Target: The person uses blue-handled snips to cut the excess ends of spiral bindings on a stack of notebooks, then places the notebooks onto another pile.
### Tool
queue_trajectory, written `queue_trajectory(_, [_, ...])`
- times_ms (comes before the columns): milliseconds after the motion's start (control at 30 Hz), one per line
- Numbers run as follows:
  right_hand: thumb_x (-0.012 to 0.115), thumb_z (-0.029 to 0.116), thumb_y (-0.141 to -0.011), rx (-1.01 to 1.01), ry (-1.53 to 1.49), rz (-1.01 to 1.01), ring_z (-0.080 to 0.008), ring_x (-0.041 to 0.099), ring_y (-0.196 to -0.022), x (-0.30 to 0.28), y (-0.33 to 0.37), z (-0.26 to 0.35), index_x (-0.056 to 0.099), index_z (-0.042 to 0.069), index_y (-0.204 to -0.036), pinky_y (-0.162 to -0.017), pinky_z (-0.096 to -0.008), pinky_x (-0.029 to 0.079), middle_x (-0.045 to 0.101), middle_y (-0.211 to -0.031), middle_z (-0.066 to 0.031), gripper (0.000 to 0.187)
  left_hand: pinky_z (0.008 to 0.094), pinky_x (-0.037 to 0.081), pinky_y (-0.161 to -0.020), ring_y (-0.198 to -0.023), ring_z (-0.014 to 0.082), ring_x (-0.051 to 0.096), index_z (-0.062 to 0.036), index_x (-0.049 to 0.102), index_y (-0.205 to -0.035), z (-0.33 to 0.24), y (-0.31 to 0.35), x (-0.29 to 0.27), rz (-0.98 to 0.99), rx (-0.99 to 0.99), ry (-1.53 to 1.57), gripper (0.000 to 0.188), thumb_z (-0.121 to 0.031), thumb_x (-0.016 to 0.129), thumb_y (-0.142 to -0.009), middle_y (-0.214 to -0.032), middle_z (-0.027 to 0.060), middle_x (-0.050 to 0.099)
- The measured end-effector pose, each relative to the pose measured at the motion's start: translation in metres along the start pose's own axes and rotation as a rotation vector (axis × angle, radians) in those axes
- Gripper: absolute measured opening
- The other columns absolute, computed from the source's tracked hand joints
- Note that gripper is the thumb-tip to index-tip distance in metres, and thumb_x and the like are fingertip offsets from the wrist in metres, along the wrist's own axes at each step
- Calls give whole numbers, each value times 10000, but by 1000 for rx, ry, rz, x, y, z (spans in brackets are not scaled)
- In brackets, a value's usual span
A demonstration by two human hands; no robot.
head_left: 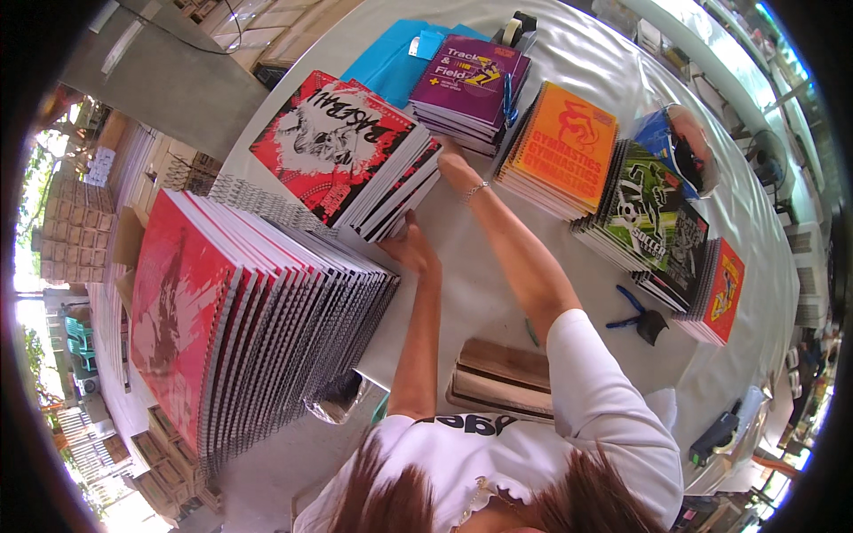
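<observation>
A stack of spiral notebooks with red, black and white covers (333, 147) lies at the back left of the table, its edges facing me. My left hand (410, 249) grips the stack's near lower corner, thumb up against the edges and fingers partly hidden below. At the right corner, my right hand (451, 160) is closed round the edge, its fingertips mostly hidden by the notebooks. Close by on the left stands a much taller stack of red-covered spiral notebooks (182, 302), black coils toward me. Behind my right hand sits a stack of purple notebooks (466, 84).
Rightward stand stacks of orange notebooks (564, 147), green-and-black notebooks (640, 209) and small red notebooks (724, 293). Blue-handled pliers (631, 311) lie nearby. Wooden blocks (502, 377) are before me. A tape dispenser (515, 31) and blue sheets (386, 62) are at the back.
</observation>
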State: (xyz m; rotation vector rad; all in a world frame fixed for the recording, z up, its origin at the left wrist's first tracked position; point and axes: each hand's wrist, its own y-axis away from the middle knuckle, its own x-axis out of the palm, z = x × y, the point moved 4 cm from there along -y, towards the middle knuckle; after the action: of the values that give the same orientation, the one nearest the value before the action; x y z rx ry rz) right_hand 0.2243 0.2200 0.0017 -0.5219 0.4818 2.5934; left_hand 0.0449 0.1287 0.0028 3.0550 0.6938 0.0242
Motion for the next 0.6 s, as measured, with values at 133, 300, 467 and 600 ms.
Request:
queue_trajectory(133, [550, 79, -796, -66, -56, -20, -273, 687, -891, -6, 36, -1, 703, 161, -1145, -826, -346, 514, 714, -985, -150, 390, 406, 418, -1017, -1155, 342, 559, 110, 441, -1297, 9, 11, -20, -10, 103, -15, 670, -145, 772, -773, -1278, 263, 542])
queue_trajectory(300, [567, 70, -772, 23, -136, -95, -256, 682, -819, -32, 64, -32, 719, 135, -1085, -761, -365, 514, 711, -893, -162, 353, 408, 435, -997, -1118, 353, 579, 140, 450, -1266, 29, 37, -31, 107, 88, -232, 632, -177, 746, -807, -1234, 273, 567])
queue_trajectory(467, [609, 145, -791, -45, -321, -109, -247, 673, -791, -45, 105, -63, 712, 77, -1018, -717, -367, 496, 706, -870, -163, 258, 421, 329, -1075, -1286, 372, 432, 91, 345, -1387, 48, 71, -63, 139, 86, -104, 749, -132, 735, -788, -1384, 303, 419])
queue_trajectory(600, [642, 205, -807, -93, -369, -117, -239, 665, -768, -56, 126, -94, 706, 30, -964, -682, -369, 481, 702, -851, -163, 244, 374, 284, -1119, -1331, 330, 402, 75, 261, -1447, 34, 88, -93, 325, 22, -96, 732, 1, 613, -809, -1436, 270, 392])
